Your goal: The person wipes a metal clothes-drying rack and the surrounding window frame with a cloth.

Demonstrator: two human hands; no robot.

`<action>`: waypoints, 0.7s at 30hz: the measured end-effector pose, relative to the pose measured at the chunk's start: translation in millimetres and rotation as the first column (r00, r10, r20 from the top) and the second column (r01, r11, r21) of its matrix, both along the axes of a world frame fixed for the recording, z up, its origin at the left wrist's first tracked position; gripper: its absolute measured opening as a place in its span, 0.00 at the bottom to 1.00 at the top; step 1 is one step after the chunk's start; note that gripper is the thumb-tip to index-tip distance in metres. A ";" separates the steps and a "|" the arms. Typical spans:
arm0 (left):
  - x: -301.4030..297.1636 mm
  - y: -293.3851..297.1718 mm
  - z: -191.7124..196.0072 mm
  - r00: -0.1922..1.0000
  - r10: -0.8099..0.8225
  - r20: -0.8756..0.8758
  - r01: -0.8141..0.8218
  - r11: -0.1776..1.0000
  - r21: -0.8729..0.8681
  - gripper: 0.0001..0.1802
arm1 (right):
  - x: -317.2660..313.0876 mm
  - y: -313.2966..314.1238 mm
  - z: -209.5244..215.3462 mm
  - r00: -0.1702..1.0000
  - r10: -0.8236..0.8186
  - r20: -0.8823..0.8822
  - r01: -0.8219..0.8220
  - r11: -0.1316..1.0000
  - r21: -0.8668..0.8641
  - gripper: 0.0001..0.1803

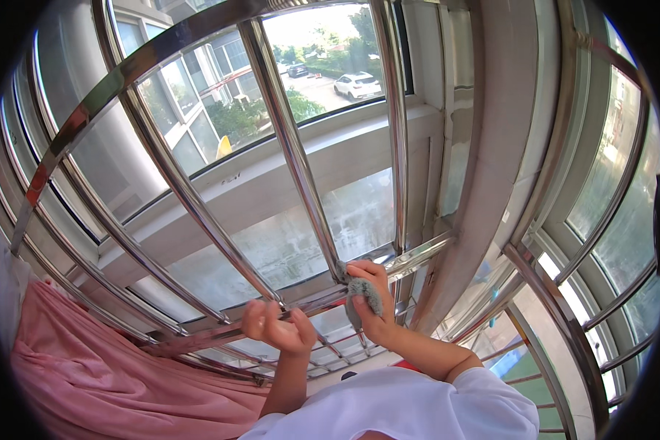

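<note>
A grey cloth (365, 295) is bunched in my right hand (379, 328). Part of it wraps the foot of an upright metal bar (295, 139), just where that bar meets the shiny horizontal rail (418, 254). My right fingers are closed around the cloth and press it against the metal. To the left, my left hand (280, 328) is raised just in front of the same rail, near the foot of the neighbouring bar (187, 194). Its fingers are loosely bent and apart, and nothing shows in them. I cannot tell whether it touches the rail.
A pink curtain (125, 367) hangs at the lower left. Several more metal bars run along the left, with window frames and glass behind them. A beige wall column (502, 161) stands to the right, beside another barred window (609, 198). Outside is a white car (358, 86).
</note>
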State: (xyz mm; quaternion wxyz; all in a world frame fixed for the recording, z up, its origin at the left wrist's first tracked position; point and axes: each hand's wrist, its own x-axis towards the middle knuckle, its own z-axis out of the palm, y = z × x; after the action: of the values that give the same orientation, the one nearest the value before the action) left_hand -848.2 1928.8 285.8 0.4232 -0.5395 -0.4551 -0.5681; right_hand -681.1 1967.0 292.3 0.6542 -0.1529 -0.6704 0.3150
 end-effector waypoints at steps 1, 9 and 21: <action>5.3 -9.3 -2.0 0.982 -0.177 -0.062 0.171 0.981 -0.088 0.22 | 0.7 -6.3 5.1 0.992 0.117 -0.050 -0.121 0.988 -0.092 0.23; 32.2 -4.8 5.2 0.907 -0.421 0.023 0.403 0.848 -0.346 0.29 | -7.7 -7.0 25.1 0.728 0.683 -0.059 -0.672 0.695 -0.255 0.49; 33.2 33.3 35.3 0.986 -0.025 -0.162 -0.102 0.681 -0.725 0.27 | -16.8 49.3 66.2 0.974 0.222 -0.037 -0.225 0.966 -0.131 0.33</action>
State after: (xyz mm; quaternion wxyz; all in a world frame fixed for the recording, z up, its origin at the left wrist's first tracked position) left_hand -815.1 1962.1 321.1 0.2197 -0.6971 -0.6200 -0.2853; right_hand -697.9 2016.3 358.5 0.6101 -0.1166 -0.6533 0.4328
